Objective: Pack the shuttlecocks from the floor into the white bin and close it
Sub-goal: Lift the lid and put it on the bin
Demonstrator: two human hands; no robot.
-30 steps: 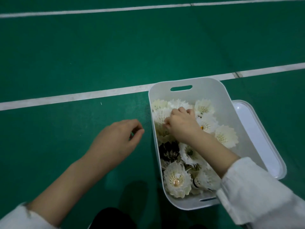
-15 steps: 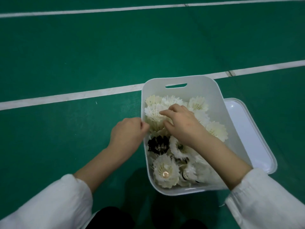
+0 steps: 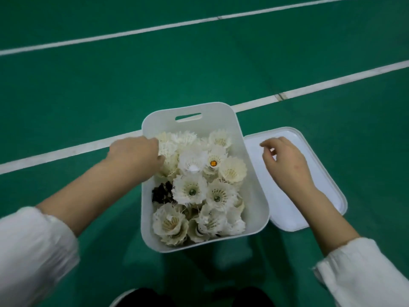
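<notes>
The white bin (image 3: 254,196) stands open on the green floor (image 3: 88,85), and it is the mark for everything else here. Inside it the shuttlecocks (image 3: 190,191) are packed close, skirts up and corks down, filling it from the near wall to the far wall. Most are white or cream. One black shuttlecock (image 3: 161,192) sits against the bin's left wall, and one with an orange cork (image 3: 213,162) stands toward the bin's far right. A handle slot (image 3: 188,117) is cut through the bin's far wall. The lid (image 3: 276,207) lies flat on the floor just beside the bin's right wall, hollow side up, so the bin is not yet closed. The left hand (image 3: 135,156) reaches over the bin's left rim at the far end, its fingers down among the shuttlecocks there. The hand is blurred and the fingertips are hidden, so I cannot tell whether it grips the wall, a shuttlecock or nothing. The right hand (image 3: 287,165) hangs over the lid, to the right of the bin, fingers loosely curled and holding nothing. Both arms wear white sleeves (image 3: 33,251). A white court line (image 3: 66,149) runs across the floor and passes behind the bin's far end.
</notes>
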